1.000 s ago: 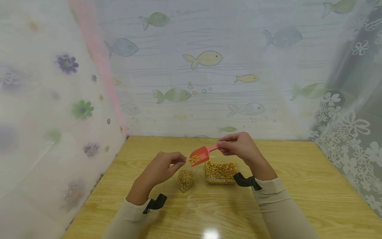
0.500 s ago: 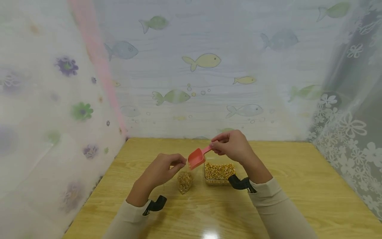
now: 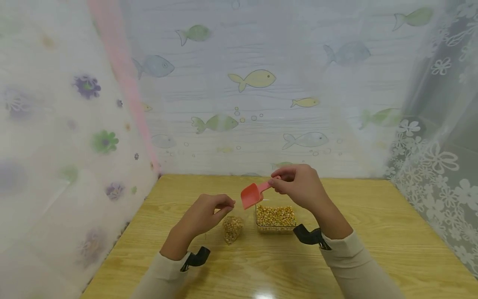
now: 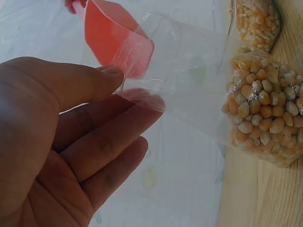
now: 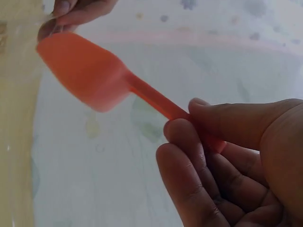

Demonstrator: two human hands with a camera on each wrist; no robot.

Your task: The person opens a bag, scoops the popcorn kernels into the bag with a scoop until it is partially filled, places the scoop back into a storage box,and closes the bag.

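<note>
My left hand (image 3: 209,212) pinches the top edge of a small clear plastic bag (image 3: 232,227), holding it up over the wooden table (image 3: 373,232); the bag (image 4: 227,104) is partly filled with corn kernels (image 4: 265,109). My right hand (image 3: 300,185) grips the handle of a red-orange plastic scoop (image 3: 251,194), tilted mouth-down at the bag's opening. In the right wrist view the scoop (image 5: 87,75) shows its underside, with my thumb and fingers (image 5: 189,142) round the handle. A clear rectangular container (image 3: 275,218) of kernels sits just right of the bag.
Translucent curtains with fish and flower prints close in the table at the back, left and right. A glare spot lies on the table's front edge (image 3: 263,294). Black wrist camera mounts (image 3: 196,257) sit on both sleeves.
The scoop, which held kernels a second ago, has tipped over at the bag's opening and now shows none. My right hand rose slightly; the left hand has held still.
</note>
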